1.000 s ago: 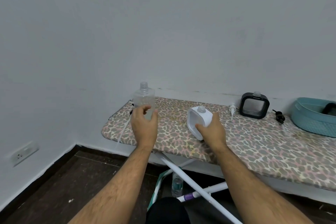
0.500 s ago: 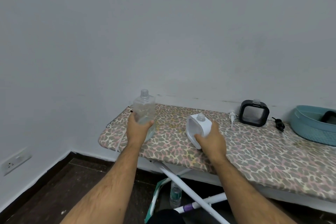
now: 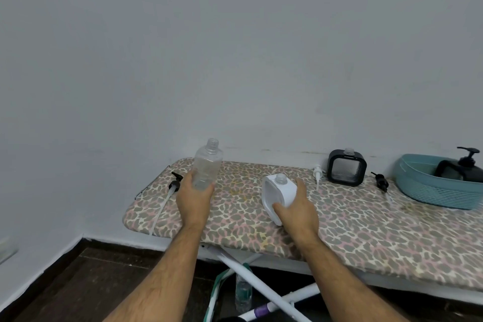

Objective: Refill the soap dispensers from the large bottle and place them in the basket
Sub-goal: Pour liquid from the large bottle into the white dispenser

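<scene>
Left hand (image 3: 194, 200) wraps the lower body of the large bottle (image 3: 207, 165): clear plastic, tall, rounded-square section, threaded neck uncapped, tilted slightly right, a little clear liquid near the bottom. Can't tell if its base touches the board

Right hand (image 3: 299, 208) grips the white dispenser (image 3: 277, 195) from the right side, thumb across the front lower edge: glossy rounded-square shell, clear threaded neck open, leaning left, lower corner on the ironing board (image 3: 366, 222). Board cover is fabric, leopard print in grey/pink/cream, rounded end to the left, white tubular legs underneath

Black pump head (image 3: 175, 182) with long translucent dip tube lies on the board just left of the left hand, tube running toward the near edge. White pump (image 3: 317, 172) lies between the white dispenser and the black-framed dispenser (image 3: 346, 168), which stands upright near the wall: rounded square, clear window, neck open. Second small black pump (image 3: 380, 180) lies right of it

Teal ribbed plastic basket (image 3: 428, 191) at far right holds one black dispenser (image 3: 462, 170) with pump fitted

Small water bottle (image 3: 243, 293) stands on the dark floor under the board
</scene>
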A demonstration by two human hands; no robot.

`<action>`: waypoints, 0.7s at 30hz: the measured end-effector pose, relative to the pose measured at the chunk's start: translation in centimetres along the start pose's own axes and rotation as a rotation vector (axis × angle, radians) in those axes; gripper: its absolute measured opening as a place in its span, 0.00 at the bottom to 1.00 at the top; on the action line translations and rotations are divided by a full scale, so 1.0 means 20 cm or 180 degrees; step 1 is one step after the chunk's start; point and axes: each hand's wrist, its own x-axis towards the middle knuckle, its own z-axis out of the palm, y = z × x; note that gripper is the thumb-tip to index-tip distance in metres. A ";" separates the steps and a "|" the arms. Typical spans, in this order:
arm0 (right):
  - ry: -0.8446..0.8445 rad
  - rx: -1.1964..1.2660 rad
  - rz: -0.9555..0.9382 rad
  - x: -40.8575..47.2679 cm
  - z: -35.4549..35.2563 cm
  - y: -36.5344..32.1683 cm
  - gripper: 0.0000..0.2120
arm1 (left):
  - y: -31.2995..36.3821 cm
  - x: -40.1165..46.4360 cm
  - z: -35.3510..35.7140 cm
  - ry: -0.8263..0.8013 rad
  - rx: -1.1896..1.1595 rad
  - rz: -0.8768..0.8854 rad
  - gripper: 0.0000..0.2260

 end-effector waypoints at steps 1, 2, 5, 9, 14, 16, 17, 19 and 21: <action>0.0025 0.0007 0.0007 0.00 -0.01 0.00 0.39 | 0.02 -0.01 0.01 -0.0004 -0.0015 0.0096 0.24; 0.0044 0.0025 -0.0001 0.00 -0.02 0.01 0.39 | 0.04 -0.02 0.02 -0.0022 -0.0036 0.0191 0.23; 0.0071 0.0090 -0.0033 -0.01 -0.02 0.02 0.38 | 0.08 -0.04 0.04 -0.0208 -0.0056 0.0503 0.20; 0.0139 0.0023 -0.0084 -0.02 -0.02 0.02 0.38 | 0.12 -0.08 0.05 -0.0476 -0.0010 0.0812 0.17; 0.0215 -0.0100 -0.0080 0.00 -0.04 0.03 0.36 | 0.05 -0.09 0.09 -0.0621 0.0537 0.1257 0.19; 0.0203 -0.0126 -0.0103 0.00 -0.04 0.04 0.35 | 0.02 -0.09 0.10 -0.0656 0.0761 0.1492 0.19; 0.0204 -0.0123 -0.0109 0.00 -0.04 0.04 0.34 | 0.02 -0.09 0.11 -0.0650 0.0884 0.1608 0.19; 0.0209 -0.0096 -0.0109 -0.01 -0.03 0.05 0.33 | 0.00 -0.08 0.11 -0.0597 0.1131 0.1805 0.22; 0.0214 -0.0107 -0.0104 -0.01 -0.03 0.05 0.33 | 0.01 -0.09 0.12 -0.0544 0.1388 0.1993 0.26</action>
